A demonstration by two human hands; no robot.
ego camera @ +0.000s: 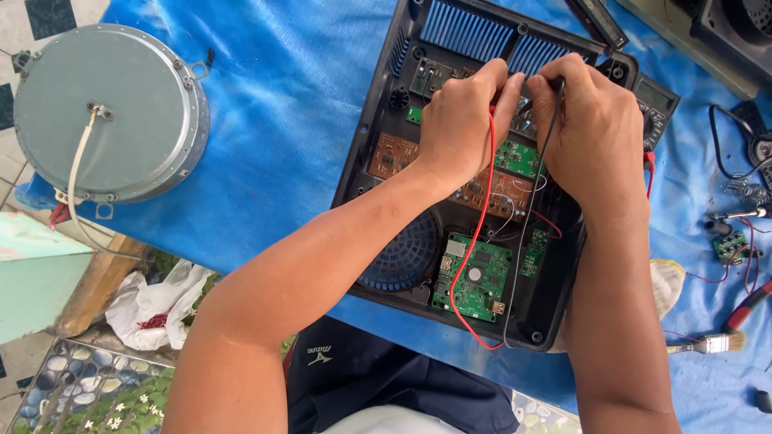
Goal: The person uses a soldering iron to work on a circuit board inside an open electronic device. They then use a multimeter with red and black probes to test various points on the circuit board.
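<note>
An open black plastic appliance case [378, 104] lies on the blue sheet, with green circuit boards [476, 277] and brown ones inside. My left hand [458, 120] is closed on a probe with a red lead [470, 249] over the upper boards. My right hand [595, 128] grips a probe with a black lead [527, 225], touching the same spot. The probe tips are hidden under my fingers. Both leads loop down across the case to its near edge.
A round grey metal drum [108, 108] with a white cable sits at the left on the blue tarp [273, 96]. A multimeter [658, 108] lies behind my right hand. A paintbrush [712, 344], small boards and wires are scattered at the right.
</note>
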